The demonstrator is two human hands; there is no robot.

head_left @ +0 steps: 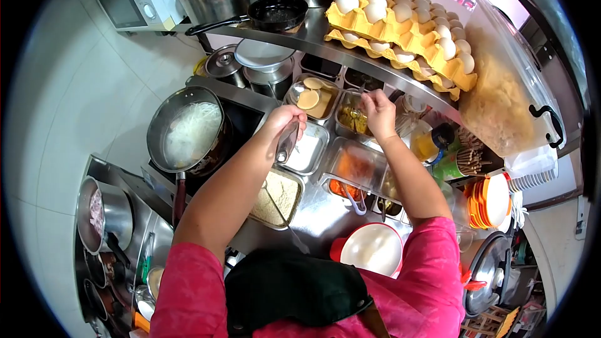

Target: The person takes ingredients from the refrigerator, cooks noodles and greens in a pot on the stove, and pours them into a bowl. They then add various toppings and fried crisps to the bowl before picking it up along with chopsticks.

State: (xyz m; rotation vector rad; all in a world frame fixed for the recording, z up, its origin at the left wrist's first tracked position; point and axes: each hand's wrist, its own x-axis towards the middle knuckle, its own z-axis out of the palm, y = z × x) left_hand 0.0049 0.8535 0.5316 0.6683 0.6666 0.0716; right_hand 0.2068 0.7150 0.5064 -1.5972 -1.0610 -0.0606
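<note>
My left hand is closed round a flat metal handle that sticks out below the fist towards me. Just beyond it, a metal container of brown sauce has round ladle bowls in it; whether the handle belongs to one is unclear. My right hand has its fingers pinched together beside a container of yellow-green chopped pickles, where a metal spoon rests. What those fingers hold is hidden. Below my left hand are a tray of white powder and a tray of pale crumbs.
Left stands a pan with whitish strands in cloudy liquid. A red-rimmed white bowl sits close to my body. Egg trays and a black frying pan occupy the shelf above. Orange plates are stacked to the right.
</note>
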